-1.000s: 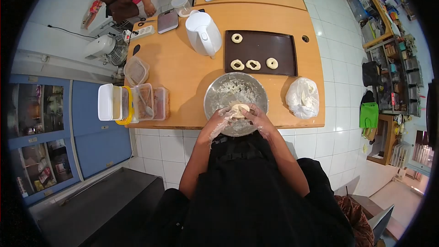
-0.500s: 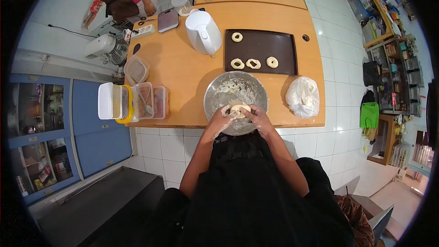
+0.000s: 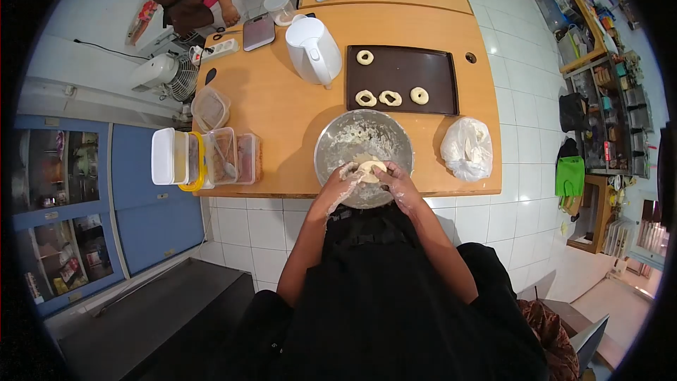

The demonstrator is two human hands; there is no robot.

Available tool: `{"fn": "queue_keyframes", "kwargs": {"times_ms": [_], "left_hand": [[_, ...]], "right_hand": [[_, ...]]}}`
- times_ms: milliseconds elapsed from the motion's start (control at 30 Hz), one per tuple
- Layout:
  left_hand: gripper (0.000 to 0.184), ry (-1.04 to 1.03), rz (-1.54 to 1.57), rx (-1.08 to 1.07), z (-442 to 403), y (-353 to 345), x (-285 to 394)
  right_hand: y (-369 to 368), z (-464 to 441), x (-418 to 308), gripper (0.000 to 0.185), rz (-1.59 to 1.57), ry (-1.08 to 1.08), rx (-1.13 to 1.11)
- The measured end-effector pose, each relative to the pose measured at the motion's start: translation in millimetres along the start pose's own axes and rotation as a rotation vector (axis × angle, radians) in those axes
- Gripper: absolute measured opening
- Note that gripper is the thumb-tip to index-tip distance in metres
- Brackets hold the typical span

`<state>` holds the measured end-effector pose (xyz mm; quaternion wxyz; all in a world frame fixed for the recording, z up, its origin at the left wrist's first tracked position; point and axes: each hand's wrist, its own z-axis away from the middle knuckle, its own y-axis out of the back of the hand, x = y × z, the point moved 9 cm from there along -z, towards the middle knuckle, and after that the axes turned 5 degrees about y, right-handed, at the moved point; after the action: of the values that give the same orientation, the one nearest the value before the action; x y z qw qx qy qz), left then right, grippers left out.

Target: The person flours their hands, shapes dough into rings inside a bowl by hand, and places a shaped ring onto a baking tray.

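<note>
Barely shifted since the earlier frame, the dough (image 3: 371,171) sits between left hand (image 3: 343,179) and right hand (image 3: 398,185), both gripping it over the bowl (image 3: 329,142); I can't make out its long axis.

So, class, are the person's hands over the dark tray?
No, the left hand and right hand hold a piece of dough over the metal bowl, nearer the person than the tray.
</note>
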<state>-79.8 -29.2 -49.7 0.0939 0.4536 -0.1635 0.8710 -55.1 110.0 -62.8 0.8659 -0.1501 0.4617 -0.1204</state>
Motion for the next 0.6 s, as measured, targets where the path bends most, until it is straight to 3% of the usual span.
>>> {"fn": "queue_keyframes", "kwargs": {"times_ms": [400, 500, 600], "left_hand": [[0.034, 0.089, -0.078, 0.024, -1, 6, -11], [0.037, 0.143, 0.067, 0.071, 9, 4, -5], [0.037, 0.05, 0.243, -0.007, 11, 1, -3]], "right_hand": [[-7, 2, 1, 0.027, -0.016, -0.019, -0.02], [-11, 4, -4, 0.029, -0.065, 0.003, -0.047], [-10, 1, -4, 0.031, -0.004, 0.01, -0.069]]}}
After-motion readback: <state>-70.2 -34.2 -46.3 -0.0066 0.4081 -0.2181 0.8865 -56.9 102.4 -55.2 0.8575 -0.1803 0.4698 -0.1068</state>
